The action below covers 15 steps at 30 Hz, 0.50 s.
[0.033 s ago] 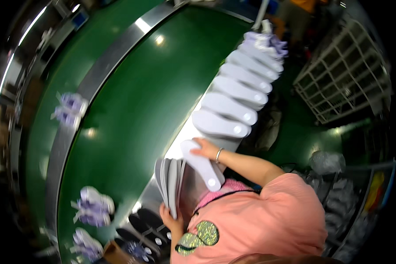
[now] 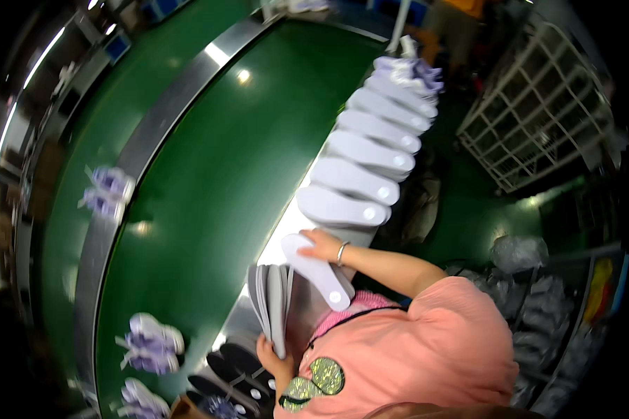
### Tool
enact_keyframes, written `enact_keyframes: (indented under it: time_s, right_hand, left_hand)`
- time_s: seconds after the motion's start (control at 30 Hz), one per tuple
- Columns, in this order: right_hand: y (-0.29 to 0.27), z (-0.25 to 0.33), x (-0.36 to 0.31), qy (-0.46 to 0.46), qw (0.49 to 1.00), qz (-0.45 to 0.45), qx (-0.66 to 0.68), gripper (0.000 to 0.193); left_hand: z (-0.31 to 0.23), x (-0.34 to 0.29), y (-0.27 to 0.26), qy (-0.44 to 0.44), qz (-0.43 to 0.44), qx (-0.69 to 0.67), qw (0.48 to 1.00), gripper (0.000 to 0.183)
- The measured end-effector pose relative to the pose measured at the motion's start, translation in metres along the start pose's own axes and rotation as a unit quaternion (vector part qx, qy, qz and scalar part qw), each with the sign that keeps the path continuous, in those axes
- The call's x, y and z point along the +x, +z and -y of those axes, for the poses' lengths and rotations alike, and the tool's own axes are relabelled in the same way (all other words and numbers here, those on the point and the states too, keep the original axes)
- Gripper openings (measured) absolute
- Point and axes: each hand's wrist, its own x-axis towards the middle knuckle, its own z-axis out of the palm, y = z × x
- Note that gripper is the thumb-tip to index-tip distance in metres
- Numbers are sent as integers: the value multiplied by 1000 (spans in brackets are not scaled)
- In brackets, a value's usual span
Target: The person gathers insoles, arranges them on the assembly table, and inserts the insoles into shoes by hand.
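Observation:
In my left hand (image 2: 275,357) is a fanned bundle of grey-edged insoles (image 2: 268,297), gripped at its lower end and standing on edge above the metal ledge. My right hand (image 2: 321,246) is closed over the upper part of a white insole (image 2: 317,274), which has a round pale mark at the heel. At least one more insole shows beneath it. Beyond my right hand, stacks of white insoles (image 2: 344,207) lie in a slanting row along the metal ledge (image 2: 286,227).
Dark insoles (image 2: 244,357) lie near my left forearm. White-and-purple shoes (image 2: 150,342) sit on the green conveyor belt (image 2: 210,174) at left; another pair (image 2: 108,192) rests on its metal rim. A white wire cage (image 2: 538,112) stands far right, with plastic-wrapped things (image 2: 521,255) nearer.
The view has shifted a little, so most things sit slightly lower in it. Both hands keep their hold on the same insoles.

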Motion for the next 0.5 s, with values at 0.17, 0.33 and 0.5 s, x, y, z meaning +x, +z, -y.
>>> enact_keyframes:
  time_s: [0.17,0.33,0.5]
  right_hand:
    - [-15,49,-28,-237,952,-57,-185,78]
    - [15,92,-44,-561,807,-56,-173,93]
    - [90,114,-19,-584,773,89,-232,40]
  left_hand:
    - [8,24,10,-21,56,-58,997,54]
    - [14,9,8,-2,10,-19,1000,46]
    - [-28,4,-27,-202,71,68,975,61]
